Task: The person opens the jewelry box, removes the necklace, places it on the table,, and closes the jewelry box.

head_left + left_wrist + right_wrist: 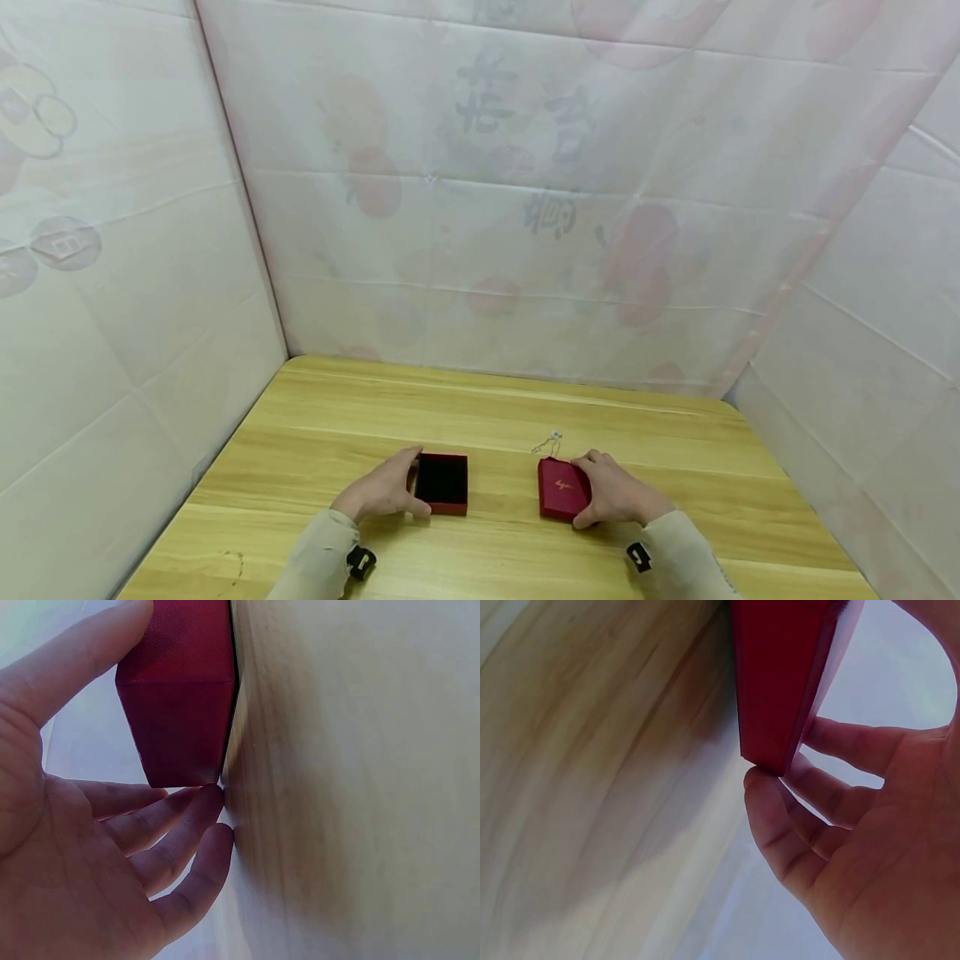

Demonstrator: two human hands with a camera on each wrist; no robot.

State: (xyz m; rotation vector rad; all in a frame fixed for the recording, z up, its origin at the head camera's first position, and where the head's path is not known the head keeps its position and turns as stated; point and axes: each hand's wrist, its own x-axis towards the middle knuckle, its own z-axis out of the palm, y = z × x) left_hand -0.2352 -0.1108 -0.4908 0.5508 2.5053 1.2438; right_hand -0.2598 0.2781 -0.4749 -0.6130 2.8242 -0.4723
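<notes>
An open red box (467, 492) with a black lining lies on the wooden table, left of the middle. My left hand (386, 486) holds it by its left side, thumb at the near edge and fingers towards the far edge. In the left wrist view the thumb touches the box's red wall (180, 727). To the right, a red box lid (562, 487) with a gold mark lies flat. My right hand (613, 490) grips its right side between thumb and fingers. A thin silver necklace (555, 436) lies just beyond the lid, its lower chain close to the lid's far edge.
The wooden table (480, 400) has pale printed cloth walls at its back and sides. A dark curved mark (238, 562) shows on the tabletop near the front left. Between the box and the lid there is a gap of bare wood.
</notes>
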